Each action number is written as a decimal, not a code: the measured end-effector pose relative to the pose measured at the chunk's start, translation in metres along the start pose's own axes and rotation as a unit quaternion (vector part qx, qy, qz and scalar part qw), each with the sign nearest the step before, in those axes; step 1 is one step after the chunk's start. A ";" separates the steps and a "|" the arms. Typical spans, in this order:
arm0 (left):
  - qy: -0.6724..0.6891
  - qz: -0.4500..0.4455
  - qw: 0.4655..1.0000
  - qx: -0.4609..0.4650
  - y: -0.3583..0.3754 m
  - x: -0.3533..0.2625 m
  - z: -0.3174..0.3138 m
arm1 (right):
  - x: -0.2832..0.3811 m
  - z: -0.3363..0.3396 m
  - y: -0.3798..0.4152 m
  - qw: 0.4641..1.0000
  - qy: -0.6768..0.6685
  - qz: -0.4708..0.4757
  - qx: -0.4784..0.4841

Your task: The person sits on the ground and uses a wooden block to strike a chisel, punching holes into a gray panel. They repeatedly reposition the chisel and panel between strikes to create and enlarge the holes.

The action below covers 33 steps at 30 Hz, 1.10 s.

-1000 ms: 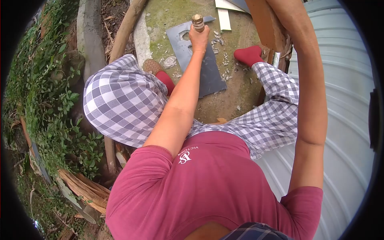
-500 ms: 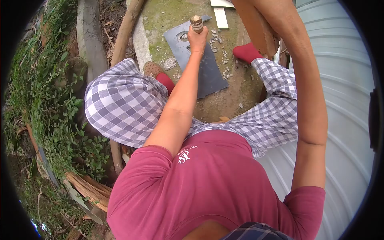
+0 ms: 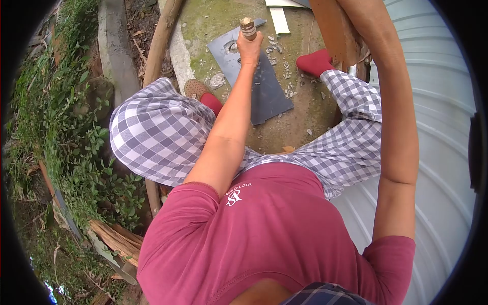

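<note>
My left hand [image 3: 249, 50] is closed around an upright handle [image 3: 248, 29] with a pale, rounded end and light bands. The lower part of what it holds is hidden by the hand. Beneath and beside the hand lies a dark grey flat panel [image 3: 269, 96], with a ragged opening near its far end. Grey chips [image 3: 290, 91] are scattered along the panel's right side. My right forearm reaches past the top edge, so my right hand is out of view. A brown wooden piece [image 3: 333, 33] stands beside that arm.
White strips [image 3: 279, 20] lie at the top. My feet, one in a brown shoe [image 3: 194, 88] and one in a red sock [image 3: 314, 63], flank the panel. Plants and a long pole [image 3: 160, 46] are on the left; ribbed metal sheeting [image 3: 439, 127] is on the right.
The view has shifted slightly. The wooden piece and my right forearm appear a little farther right, and a dark edge now shows at the top beside the wood. My left hand keeps its grip.
</note>
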<state>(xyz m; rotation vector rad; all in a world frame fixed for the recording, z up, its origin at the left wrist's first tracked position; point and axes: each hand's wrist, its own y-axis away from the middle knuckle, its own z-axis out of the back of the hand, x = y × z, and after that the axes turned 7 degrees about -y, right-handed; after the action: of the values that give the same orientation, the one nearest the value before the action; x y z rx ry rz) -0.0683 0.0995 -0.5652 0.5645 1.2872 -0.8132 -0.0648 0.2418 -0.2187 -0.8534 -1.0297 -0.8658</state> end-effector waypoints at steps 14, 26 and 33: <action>0.006 -0.012 1.000 0.013 -0.004 0.007 0.001 | -0.018 0.000 -0.004 0.997 0.027 -0.062 0.035; 0.025 0.016 0.999 0.037 -0.010 0.009 0.002 | -0.042 -0.004 -0.009 0.993 0.066 -0.074 0.066; 0.047 0.004 0.999 0.024 -0.008 0.004 -0.001 | -0.142 -0.032 0.021 0.965 0.225 -0.101 0.093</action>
<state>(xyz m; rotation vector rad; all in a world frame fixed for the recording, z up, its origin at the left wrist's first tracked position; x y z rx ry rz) -0.0750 0.0943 -0.5691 0.6528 1.3526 -0.8200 -0.0735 0.2479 -0.3654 -0.3682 -0.7871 -1.0577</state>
